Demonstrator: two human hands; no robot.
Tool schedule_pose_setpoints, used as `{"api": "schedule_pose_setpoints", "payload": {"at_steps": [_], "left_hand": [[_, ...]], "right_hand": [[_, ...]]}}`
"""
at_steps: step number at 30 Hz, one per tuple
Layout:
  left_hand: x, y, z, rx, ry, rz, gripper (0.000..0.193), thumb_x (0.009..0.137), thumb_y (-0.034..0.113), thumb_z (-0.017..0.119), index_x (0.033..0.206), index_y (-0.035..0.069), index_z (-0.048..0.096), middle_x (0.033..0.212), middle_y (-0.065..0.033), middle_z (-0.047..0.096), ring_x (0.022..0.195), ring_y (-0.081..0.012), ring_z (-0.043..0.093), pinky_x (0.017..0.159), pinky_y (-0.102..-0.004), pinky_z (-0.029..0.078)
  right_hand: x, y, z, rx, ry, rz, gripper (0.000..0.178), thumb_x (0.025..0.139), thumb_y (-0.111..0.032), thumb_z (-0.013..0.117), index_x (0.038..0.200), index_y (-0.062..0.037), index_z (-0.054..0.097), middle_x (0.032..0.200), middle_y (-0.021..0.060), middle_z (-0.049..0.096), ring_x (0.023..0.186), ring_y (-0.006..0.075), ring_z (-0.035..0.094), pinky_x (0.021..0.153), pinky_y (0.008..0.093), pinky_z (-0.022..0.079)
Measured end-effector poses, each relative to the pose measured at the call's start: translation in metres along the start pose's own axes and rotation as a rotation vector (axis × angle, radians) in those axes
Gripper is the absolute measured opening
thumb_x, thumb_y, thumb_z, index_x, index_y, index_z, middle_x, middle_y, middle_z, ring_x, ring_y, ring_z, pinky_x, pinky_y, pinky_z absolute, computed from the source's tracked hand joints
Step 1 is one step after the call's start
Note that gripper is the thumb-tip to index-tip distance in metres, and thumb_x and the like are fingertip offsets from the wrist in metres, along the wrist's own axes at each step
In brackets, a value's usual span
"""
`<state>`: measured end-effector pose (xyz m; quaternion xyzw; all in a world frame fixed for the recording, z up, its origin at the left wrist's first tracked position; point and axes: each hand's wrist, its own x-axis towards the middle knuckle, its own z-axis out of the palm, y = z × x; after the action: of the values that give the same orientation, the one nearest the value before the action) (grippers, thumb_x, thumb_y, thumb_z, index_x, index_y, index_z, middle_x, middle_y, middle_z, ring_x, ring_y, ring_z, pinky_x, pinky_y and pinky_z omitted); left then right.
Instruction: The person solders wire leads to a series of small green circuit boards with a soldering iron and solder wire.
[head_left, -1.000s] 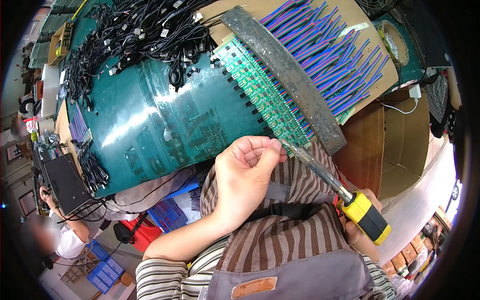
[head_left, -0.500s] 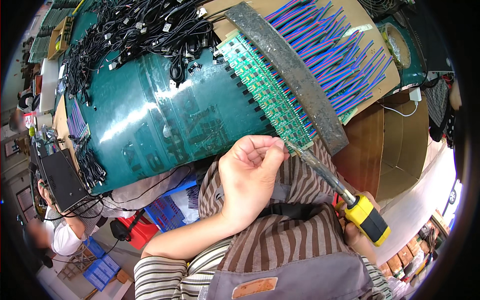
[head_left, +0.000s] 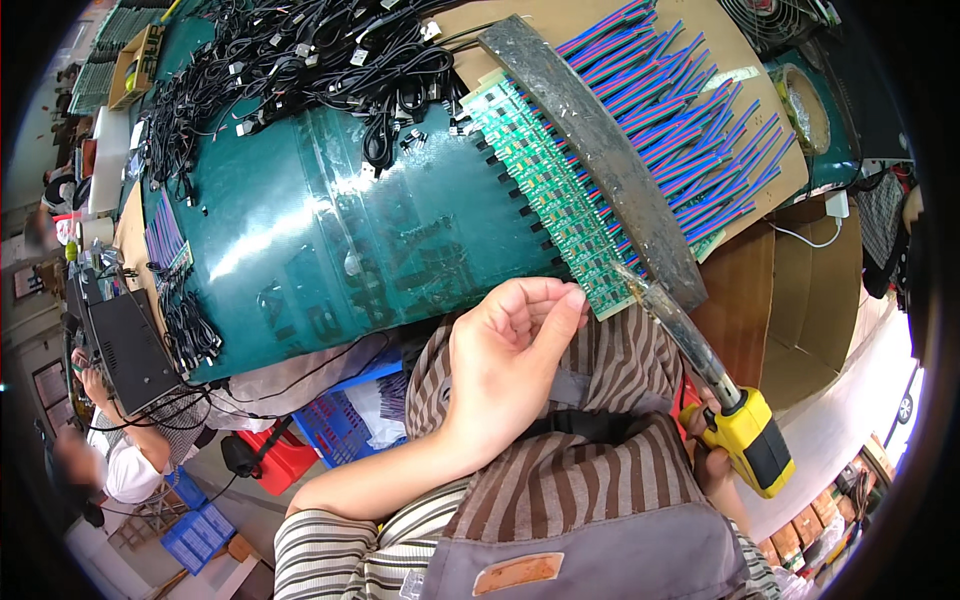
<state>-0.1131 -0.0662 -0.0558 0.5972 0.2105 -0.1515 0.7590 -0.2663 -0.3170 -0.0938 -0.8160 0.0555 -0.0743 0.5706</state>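
My right hand (head_left: 712, 465) is wrapped round the yellow-and-black handle of a soldering gun (head_left: 755, 440). Its long metal barrel points up and left, and the tip rests at or just over the near end of a strip of green circuit boards (head_left: 545, 185). Beside that same end, my left hand (head_left: 505, 350) is closed in a pinch, thumb against forefinger; what it holds, if anything, is too small to make out. A heavy grey metal bar (head_left: 600, 140) lies across the strip's right side. Red, blue and black wires (head_left: 690, 130) fan out beyond the bar.
Black cables with plugs (head_left: 300, 60) are heaped at the far left of the green table mat (head_left: 330, 230). An open cardboard box (head_left: 815, 300) stands at the right. A black box-shaped device (head_left: 130, 345) sits at the left, where another person (head_left: 140, 460) works. Blue crates (head_left: 340, 425) are below.
The soldering gun's tip has shifted from beside my left fingertips toward the wire side of the boards. My left hand keeps its pinch near the boards' end. The whole view has shifted slightly.
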Motion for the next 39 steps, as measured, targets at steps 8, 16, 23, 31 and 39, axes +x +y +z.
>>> {"api": "schedule_pose_setpoints", "payload": {"at_steps": [8, 16, 23, 31, 39], "left_hand": [[0.046, 0.061, -0.045, 1.008, 0.154, 0.405, 0.017, 0.082, 0.016, 0.074, 0.090, 0.001, 0.073, 0.079, -0.0122, 0.071, 0.065, -0.0185, 0.065, 0.064, -0.0318, 0.052], [0.099, 0.079, -0.042, 1.217, 0.450, 0.397, 0.018, 0.078, 0.021, 0.077, 0.087, 0.006, 0.075, 0.078, -0.0070, 0.073, 0.070, -0.0261, 0.069, 0.070, -0.0358, 0.052], [0.096, 0.083, -0.046, 1.184, 0.307, 0.431, 0.015, 0.077, 0.015, 0.074, 0.087, 0.003, 0.074, 0.075, -0.0091, 0.071, 0.068, -0.0215, 0.068, 0.067, -0.0333, 0.051], [0.049, 0.060, -0.036, 0.899, 0.246, 0.425, 0.012, 0.086, 0.003, 0.069, 0.097, -0.001, 0.071, 0.081, -0.0116, 0.071, 0.073, -0.0159, 0.067, 0.070, -0.0285, 0.052], [0.017, 0.035, -0.010, 0.808, -0.177, 0.767, 0.020, 0.078, 0.001, 0.076, 0.096, 0.008, 0.075, 0.089, -0.0051, 0.068, 0.082, -0.0229, 0.063, 0.072, -0.0322, 0.050]], "right_hand": [[0.005, -0.013, 0.000, -0.025, 0.021, 0.096, 0.046, 0.085, -0.045, 0.063, 0.089, 0.0005, 0.067, 0.090, 0.0195, 0.066, 0.084, 0.0315, 0.066, 0.076, 0.0381, 0.052], [0.017, -0.025, 0.007, 0.001, 0.012, 0.123, 0.052, 0.086, -0.051, 0.060, 0.095, 0.0001, 0.067, 0.093, 0.0153, 0.067, 0.085, 0.0289, 0.066, 0.078, 0.0387, 0.052], [0.018, -0.027, 0.005, 0.000, 0.004, 0.201, 0.054, 0.085, -0.053, 0.061, 0.095, -0.0009, 0.067, 0.092, 0.0139, 0.068, 0.086, 0.0290, 0.067, 0.079, 0.0389, 0.052], [0.017, -0.019, 0.002, -0.120, -0.034, 0.080, 0.057, 0.088, -0.054, 0.059, 0.096, 0.0018, 0.067, 0.092, 0.0146, 0.068, 0.084, 0.0269, 0.067, 0.078, 0.0375, 0.053], [0.014, -0.008, 0.009, 0.149, -0.092, 0.068, 0.078, 0.089, -0.067, 0.056, 0.125, 0.0013, 0.047, 0.096, 0.0087, 0.055, 0.069, 0.0106, 0.048, 0.063, 0.0249, 0.039]]}}
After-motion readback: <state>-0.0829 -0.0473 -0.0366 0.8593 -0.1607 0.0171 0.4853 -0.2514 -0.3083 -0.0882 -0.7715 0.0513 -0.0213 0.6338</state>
